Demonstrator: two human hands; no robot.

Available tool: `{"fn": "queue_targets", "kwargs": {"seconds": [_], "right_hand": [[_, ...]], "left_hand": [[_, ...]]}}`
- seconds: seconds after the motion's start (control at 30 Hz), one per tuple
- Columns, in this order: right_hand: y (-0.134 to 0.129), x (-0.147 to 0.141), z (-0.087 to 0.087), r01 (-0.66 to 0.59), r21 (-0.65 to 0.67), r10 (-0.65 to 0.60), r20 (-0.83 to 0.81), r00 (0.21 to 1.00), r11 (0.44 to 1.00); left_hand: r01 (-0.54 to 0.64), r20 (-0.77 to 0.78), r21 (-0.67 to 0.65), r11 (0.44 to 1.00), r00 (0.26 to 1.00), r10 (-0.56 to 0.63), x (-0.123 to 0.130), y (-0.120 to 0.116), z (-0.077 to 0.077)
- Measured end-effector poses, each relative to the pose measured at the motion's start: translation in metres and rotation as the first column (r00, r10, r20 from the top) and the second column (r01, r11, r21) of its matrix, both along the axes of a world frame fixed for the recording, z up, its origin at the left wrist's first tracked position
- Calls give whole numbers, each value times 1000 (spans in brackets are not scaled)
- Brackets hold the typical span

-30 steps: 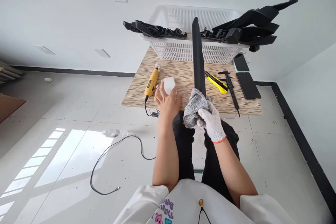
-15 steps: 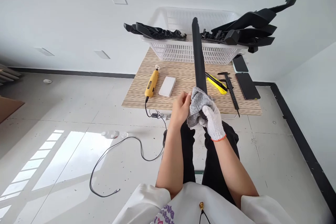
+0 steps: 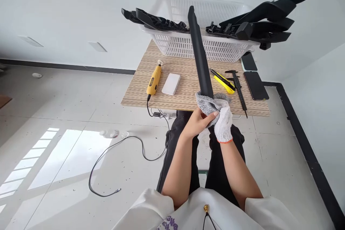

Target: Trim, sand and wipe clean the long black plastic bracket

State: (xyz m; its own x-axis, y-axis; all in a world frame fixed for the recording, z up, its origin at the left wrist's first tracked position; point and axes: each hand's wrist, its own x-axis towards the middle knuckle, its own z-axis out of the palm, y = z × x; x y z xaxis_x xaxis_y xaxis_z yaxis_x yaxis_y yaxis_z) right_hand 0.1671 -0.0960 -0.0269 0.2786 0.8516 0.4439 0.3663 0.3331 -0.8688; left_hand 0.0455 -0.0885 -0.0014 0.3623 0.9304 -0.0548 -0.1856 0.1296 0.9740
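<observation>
Taking the table [image 3: 185,95] as a clock with 12 at the wall side, both hands are at its near edge, between 5 and 6. The bare left hand [image 3: 198,124] has its fingers curled, gripping the cloth [image 3: 206,104], with the thumb stretched toward 2 across the soft grey knit, against the glove [image 3: 225,109]. The right hand [image 3: 223,122], inside that white knitted glove with an orange cuff edge, is closed on the cloth; its fingertips are hidden in the folds. The strip [image 3: 201,57] stands out of the cloth, its lower end wrapped: long, slim, matte black, apparently plastic, smooth and slightly curved, with a narrow rounded tip leaning toward 11, in front of the basket [image 3: 180,45].

The basket, at 12, is white plastic with slotted walls. Black parts, ribbed and clipped, hang over its rim at 11 [image 3: 161,24] and, broader and smoother, at 1 [image 3: 269,18].

At 9 lies the yellow grinder [image 3: 154,81], a rounded tube with a pale disc tip; just inside it is a flat white block [image 3: 171,84] with rounded corners. At 3 are the yellow and black knife [image 3: 224,82], then the dark caliper [image 3: 239,91], then a glossy black phone [image 3: 256,85]; another phone [image 3: 249,61], pale-edged, sits at 2. Beyond 7, a thin black cable [image 3: 101,156] loops over the smooth floor [image 3: 129,176].
</observation>
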Motion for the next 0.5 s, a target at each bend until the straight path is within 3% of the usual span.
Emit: {"fn": "queue_targets", "kwargs": {"seconds": [0.13,0.23,0.37,0.5], "right_hand": [[-6,-8,10,41,34,-45,125,991,999],[-16,-18,15,95,38,-100,202,974,995],[-23,-22,7,112,8,-111,213,971,994],[-23,-15,3,37,-158,-16,130,991,987]], "left_hand": [[-192,-101,97,976,974,202,8,-1,2],[-273,-124,115,955,950,287,6,1,6],[-349,-45,86,933,934,353,-1,4,8],[-444,78,-28,895,892,445,-6,4,5]]}}
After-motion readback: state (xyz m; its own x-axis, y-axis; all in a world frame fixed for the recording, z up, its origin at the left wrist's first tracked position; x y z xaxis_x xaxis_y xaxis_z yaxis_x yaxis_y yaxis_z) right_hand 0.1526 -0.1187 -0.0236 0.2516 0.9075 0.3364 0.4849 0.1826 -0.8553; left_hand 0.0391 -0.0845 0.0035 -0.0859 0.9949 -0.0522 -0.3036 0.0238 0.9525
